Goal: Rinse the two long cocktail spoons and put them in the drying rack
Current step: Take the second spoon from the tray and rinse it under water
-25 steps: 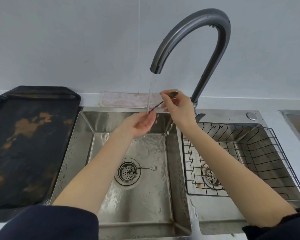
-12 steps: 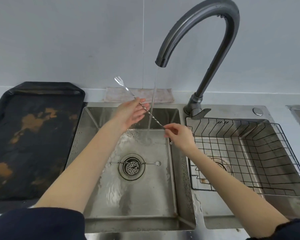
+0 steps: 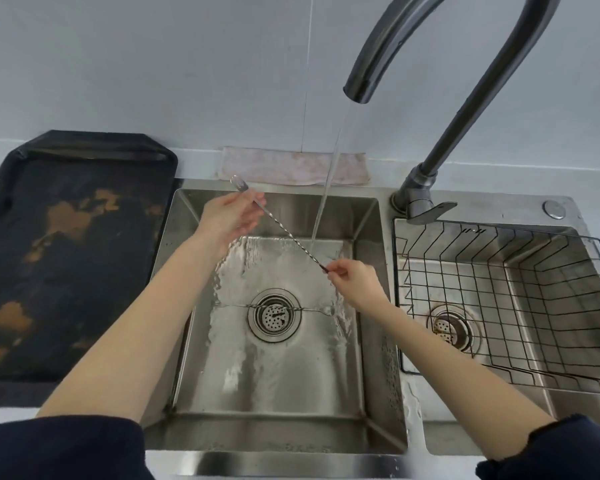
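Note:
A long twisted cocktail spoon [image 3: 284, 235] slants across the left sink basin [image 3: 368, 271], its forked end up at the left. My left hand [image 3: 229, 220] grips it near the forked end and my right hand [image 3: 354, 284] pinches its lower end. The water stream [image 3: 326, 188] from the faucet [image 3: 465, 109] hits the stem close to my right fingers. A second cocktail spoon [image 3: 312, 310] lies flat on the basin floor across the drain [image 3: 274, 315]. The black wire drying rack [image 3: 520, 306] sits in the right basin.
A dark, stained tray [image 3: 66, 254] lies on the counter left of the sink. A pinkish cloth [image 3: 291, 166] rests behind the left basin against the wall. The faucet base and lever [image 3: 420, 202] stand between the basins.
The spoon swung from pointing up right to slanting down right, with my right hand dropping to its lower end. The view has tilted further down over the sink.

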{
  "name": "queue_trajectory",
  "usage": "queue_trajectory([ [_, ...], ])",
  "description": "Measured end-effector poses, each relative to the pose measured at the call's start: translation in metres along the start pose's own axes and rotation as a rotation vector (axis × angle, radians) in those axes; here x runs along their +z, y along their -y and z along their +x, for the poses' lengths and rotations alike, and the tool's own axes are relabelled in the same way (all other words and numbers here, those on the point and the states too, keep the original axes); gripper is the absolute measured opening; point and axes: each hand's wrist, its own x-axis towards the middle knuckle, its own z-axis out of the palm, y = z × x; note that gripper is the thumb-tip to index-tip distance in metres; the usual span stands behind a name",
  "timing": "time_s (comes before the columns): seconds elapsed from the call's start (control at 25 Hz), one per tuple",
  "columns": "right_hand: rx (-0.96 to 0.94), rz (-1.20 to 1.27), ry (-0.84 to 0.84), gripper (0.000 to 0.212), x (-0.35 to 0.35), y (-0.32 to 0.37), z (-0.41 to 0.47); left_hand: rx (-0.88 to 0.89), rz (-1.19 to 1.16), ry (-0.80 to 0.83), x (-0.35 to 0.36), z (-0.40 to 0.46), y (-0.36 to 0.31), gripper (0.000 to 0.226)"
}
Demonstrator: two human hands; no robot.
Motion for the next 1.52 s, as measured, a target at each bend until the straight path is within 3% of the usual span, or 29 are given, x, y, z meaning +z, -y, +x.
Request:
queue_trajectory([
  [0.28, -0.006, -0.152, 0.243, 0.022, 0.034, -0.021, 0.01, -0.149, -0.004, -0.225, -0.036, 0.03, 0.066, 0.022],
  [0.4, 0.033, -0.253, 0.339, 0.024, 0.052, -0.033, 0.012, -0.249, 0.004, -0.27, -0.046, 0.04, 0.1, 0.004],
  [0.52, 0.081, -0.34, 0.375, 0.022, 0.067, -0.043, 0.012, -0.324, 0.095, -0.324, -0.052, 0.048, 0.13, 0.038],
  [0.76, 0.094, -0.526, 0.422, 0.022, 0.08, -0.054, 0.015, -0.454, 0.239, -0.301, -0.049, 0.049, 0.163, 0.034],
  [1.08, 0.05, -0.643, 0.366, 0.029, 0.081, -0.048, 0.014, -0.416, 0.46, -0.337, -0.048, 0.047, 0.168, 0.034],
  [1.2, 0.051, -0.612, 0.363, 0.029, 0.076, -0.041, 0.011, -0.389, 0.507, -0.304, -0.046, 0.041, 0.16, 0.028],
  [1.36, 0.041, -0.554, 0.34, 0.028, 0.065, -0.03, 0.006, -0.38, 0.557, -0.256, -0.044, 0.031, 0.146, 0.043],
  [1.52, 0.006, -0.486, 0.316, 0.029, 0.05, -0.015, -0.005, -0.275, 0.598, -0.217, -0.034, 0.016, 0.116, 0.042],
])
